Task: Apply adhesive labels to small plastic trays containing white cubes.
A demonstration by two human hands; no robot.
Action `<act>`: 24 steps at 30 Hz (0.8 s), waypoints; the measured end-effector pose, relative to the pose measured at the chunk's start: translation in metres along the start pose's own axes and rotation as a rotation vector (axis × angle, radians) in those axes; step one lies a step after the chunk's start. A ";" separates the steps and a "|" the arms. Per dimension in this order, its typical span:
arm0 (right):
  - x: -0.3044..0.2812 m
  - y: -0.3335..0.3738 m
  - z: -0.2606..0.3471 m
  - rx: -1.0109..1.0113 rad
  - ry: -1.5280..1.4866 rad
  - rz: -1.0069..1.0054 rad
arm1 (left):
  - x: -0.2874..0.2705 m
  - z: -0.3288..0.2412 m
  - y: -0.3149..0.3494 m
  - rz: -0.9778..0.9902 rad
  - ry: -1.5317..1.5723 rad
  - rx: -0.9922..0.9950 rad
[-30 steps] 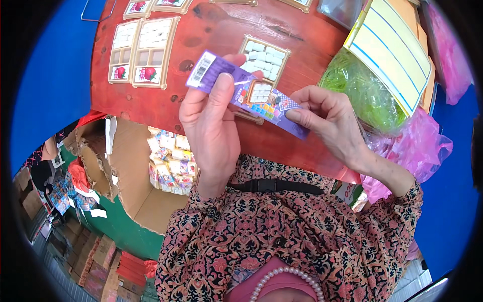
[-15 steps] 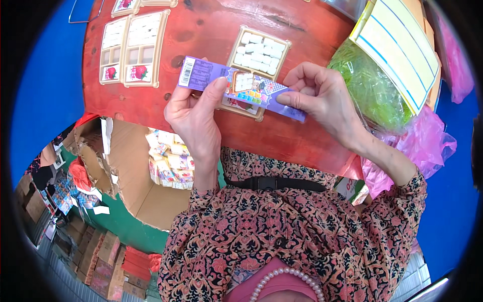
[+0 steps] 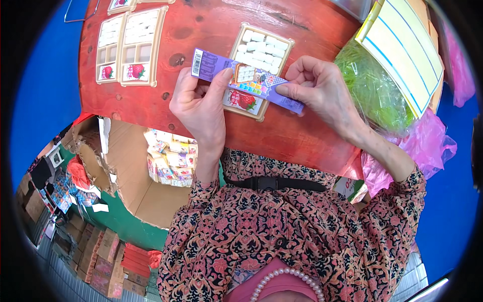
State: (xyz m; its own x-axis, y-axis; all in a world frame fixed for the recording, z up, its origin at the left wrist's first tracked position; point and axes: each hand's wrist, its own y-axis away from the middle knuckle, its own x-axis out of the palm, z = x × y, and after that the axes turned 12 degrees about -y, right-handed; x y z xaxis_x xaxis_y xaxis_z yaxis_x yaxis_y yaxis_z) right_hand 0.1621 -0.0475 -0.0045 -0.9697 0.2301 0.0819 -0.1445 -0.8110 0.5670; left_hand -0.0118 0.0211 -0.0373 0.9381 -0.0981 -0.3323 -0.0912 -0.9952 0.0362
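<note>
A long purple printed cardboard sleeve [image 3: 246, 82] stretches between my two hands above the table. My left hand [image 3: 201, 100] pinches it near its barcode end, thumb on top. At the other end my right hand [image 3: 322, 93] grips it between thumb and bent fingers. Beneath the sleeve lies a beige compartment tray [image 3: 264, 48] filled with white pieces in its far part. A strawberry picture card [image 3: 244, 102] shows in the tray's near part. The sleeve hides the tray's middle.
More filled trays [image 3: 138, 45] lie at the table's left. On the right are a clear bag of green material [image 3: 375, 83], a lined yellow-edged sheet [image 3: 402, 50] and a pink plastic bag [image 3: 422, 146]. Below the red table [image 3: 201, 30] an open cardboard box [image 3: 146, 194] holds several packed items [image 3: 173, 158].
The sleeve has shifted slightly right at its barcode end, with my left hand following. More of the strawberry card now shows beneath it. Both hands keep their hold.
</note>
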 end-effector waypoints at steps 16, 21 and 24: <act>0.001 -0.011 -0.002 -0.021 0.093 0.007 | 0.000 0.001 0.003 -0.045 -0.384 0.143; -0.001 -0.008 -0.001 -0.045 0.111 0.013 | -0.001 0.008 0.006 -0.039 -0.152 0.058; 0.000 -0.009 0.000 -0.061 0.125 0.015 | -0.002 0.008 0.007 -0.016 -0.212 0.084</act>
State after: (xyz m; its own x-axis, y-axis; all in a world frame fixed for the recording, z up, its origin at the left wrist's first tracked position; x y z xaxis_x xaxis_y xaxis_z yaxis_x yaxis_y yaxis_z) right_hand 0.1631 -0.0400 -0.0095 -0.9883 0.1518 -0.0153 -0.1379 -0.8458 0.5154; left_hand -0.0166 0.0144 -0.0437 0.8494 -0.0722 -0.5228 -0.1131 -0.9925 -0.0466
